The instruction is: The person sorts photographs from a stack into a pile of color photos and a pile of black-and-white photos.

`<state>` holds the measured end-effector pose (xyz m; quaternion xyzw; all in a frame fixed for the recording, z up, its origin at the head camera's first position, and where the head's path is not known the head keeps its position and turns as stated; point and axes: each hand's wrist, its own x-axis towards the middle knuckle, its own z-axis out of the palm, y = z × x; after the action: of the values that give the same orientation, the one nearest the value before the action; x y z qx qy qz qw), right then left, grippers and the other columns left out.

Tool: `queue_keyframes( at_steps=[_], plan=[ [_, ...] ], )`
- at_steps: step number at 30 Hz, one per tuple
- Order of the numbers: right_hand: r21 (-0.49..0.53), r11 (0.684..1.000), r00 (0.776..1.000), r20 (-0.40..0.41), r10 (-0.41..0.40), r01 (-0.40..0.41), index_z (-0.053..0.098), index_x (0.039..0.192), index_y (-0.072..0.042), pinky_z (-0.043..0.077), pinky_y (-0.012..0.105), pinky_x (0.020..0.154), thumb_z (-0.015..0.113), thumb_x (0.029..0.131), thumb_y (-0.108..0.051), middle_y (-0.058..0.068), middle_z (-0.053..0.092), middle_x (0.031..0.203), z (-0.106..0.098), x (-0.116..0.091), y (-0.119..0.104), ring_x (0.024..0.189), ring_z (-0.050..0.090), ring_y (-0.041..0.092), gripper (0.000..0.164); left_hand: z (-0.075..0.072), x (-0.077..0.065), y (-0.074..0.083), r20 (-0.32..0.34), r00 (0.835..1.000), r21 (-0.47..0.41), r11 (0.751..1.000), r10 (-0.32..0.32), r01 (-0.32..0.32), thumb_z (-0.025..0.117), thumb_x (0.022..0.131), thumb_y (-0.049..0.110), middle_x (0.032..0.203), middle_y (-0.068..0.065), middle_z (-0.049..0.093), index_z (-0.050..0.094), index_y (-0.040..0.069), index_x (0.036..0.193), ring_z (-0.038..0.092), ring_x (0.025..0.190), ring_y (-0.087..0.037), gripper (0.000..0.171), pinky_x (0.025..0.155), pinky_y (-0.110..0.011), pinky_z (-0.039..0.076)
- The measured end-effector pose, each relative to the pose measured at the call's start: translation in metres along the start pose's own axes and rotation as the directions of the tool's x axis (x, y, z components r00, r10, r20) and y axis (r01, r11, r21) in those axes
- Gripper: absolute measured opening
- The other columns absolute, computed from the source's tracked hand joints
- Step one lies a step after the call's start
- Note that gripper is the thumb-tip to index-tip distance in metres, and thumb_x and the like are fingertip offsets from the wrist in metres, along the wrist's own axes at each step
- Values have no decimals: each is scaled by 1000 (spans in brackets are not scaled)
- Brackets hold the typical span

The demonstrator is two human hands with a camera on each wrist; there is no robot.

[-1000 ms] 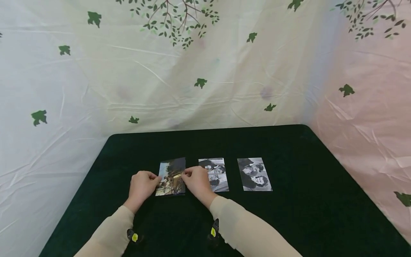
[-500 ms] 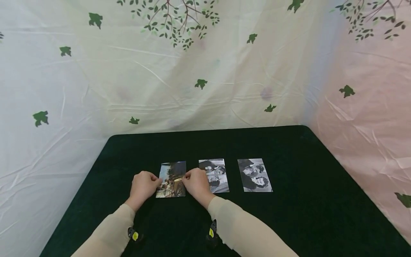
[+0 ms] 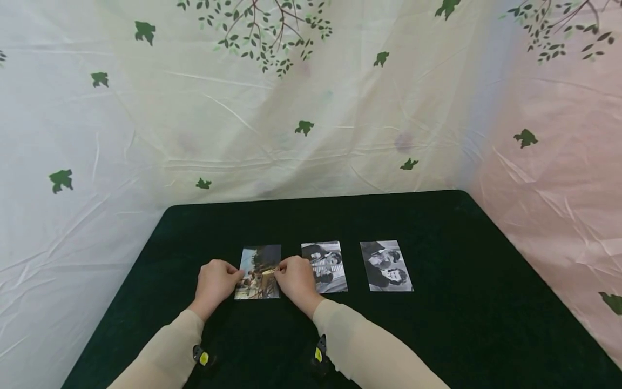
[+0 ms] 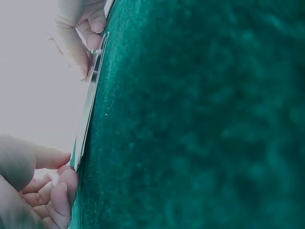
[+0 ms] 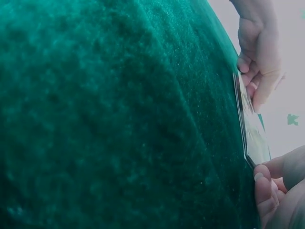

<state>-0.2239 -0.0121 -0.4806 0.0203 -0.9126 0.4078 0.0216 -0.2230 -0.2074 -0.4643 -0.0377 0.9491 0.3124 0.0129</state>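
A colour photo print (image 3: 258, 273) with blue sky and a crowded scene lies at the left of a row, low over the dark green cloth. My left hand (image 3: 217, 283) pinches its left edge between thumb and fingers. On the opposite edge, my right hand (image 3: 297, 278) pinches it the same way. Seen from the side in the left wrist view, the print (image 4: 90, 107) shows more than one thin edge, like a small stack. In the right wrist view its layered edge (image 5: 241, 119) runs between both hands, close to the cloth.
Just right of my right hand lies a black-and-white photo (image 3: 330, 267), partly covered by that hand. Another black-and-white photo (image 3: 387, 266) lies farther right. Green velvety cloth (image 3: 437, 335) covers the table, and a leaf-patterned curtain (image 3: 233, 135) hangs behind it.
A second ago a dark part stuck out at the colour print's top right and bottom; now the outline is an even rectangle, its top edge lower. Both hands stay at its sides, barely moving.
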Motion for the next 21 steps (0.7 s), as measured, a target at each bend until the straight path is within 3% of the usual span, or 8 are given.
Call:
queue_keyframes(
  at_steps=[21],
  plan=[
    [-1, 1000, 999, -25, -29, 29, 77, 85, -8, 47, 24, 56, 71, 84, -10, -2, 70, 77, 1, -1, 3, 61, 56, 5, 6, 3, 1, 2, 38, 999, 27, 999, -38, 37, 69, 88, 20, 70, -3, 62, 74, 5, 85, 55, 60, -16, 16, 54, -30, 43]
  ],
)
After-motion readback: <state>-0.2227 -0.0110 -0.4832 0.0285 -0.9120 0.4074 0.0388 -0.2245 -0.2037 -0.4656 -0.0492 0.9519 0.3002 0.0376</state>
